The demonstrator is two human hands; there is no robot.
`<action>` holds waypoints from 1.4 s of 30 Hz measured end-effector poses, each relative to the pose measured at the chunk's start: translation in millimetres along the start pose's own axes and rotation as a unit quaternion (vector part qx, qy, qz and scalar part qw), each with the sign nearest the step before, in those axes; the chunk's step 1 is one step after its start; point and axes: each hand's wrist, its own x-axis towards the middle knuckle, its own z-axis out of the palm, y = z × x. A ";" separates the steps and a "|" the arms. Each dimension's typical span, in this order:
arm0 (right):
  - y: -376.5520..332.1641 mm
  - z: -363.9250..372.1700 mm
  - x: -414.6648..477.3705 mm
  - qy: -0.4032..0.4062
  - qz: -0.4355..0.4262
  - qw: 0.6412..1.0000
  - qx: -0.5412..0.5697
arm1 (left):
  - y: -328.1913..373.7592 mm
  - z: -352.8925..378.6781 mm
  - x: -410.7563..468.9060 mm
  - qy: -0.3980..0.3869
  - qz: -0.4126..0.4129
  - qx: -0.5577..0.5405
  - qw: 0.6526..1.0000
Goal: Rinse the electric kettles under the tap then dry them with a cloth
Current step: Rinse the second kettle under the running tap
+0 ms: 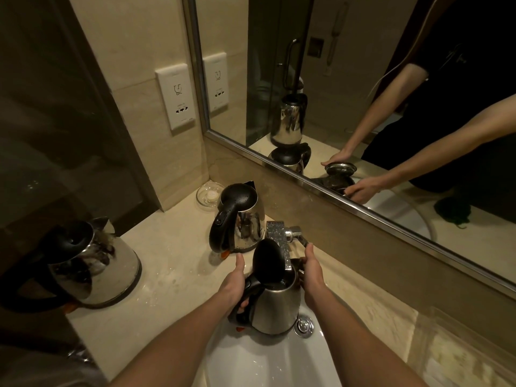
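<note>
**One kettle at the tap, no drying yet**

Nearest me, at six o'clock, is the white sink [251,358]. Over its far rim I have the held kettle [276,308] upright, with its black lid flipped up. My left hand [237,286] has its grip clamped round the kettle's black handle. My right hand [311,275] reaches past the kettle's rim at one o'clock, one finger up against the tap lever [300,237]. I cannot tell whether that grip is pinching the lever or only touching it. The raised lid hides the spout of the tap [279,236], so I can't see whether water is running.

I judge this kettle to be in its rinse step, not past it.

At nine o'clock a second kettle [95,263] stands on the desk [173,261] with its lid down, well apart from the sink. Farther off, at eleven o'clock from the held one and just beside the tap, a third kettle [240,219] carries beads of water on its lid. That suggests it may already be rinsed. Behind it, in the corner, is a glass dish [209,195].

No cloth shows anywhere, so I reckon all three kettles have yet to be dried.
</note>
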 end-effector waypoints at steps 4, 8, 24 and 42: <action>-1.3 -0.1 -1.5 0.000 -0.002 1.000 -0.004 | 0.5 0.3 -3.2 -0.003 0.005 0.000 1.000; -0.5 0.8 -1.3 -0.003 0.000 1.000 -0.005 | 1.3 -0.7 -5.7 -0.005 0.006 -0.002 1.000; -3.7 1.2 -8.3 0.002 0.003 1.000 -0.012 | 0.2 -2.1 -7.8 0.006 -0.007 -0.005 1.000; -4.3 1.6 -11.2 0.004 0.002 1.000 -0.016 | 1.7 -3.0 -12.9 -0.009 -0.003 0.009 1.000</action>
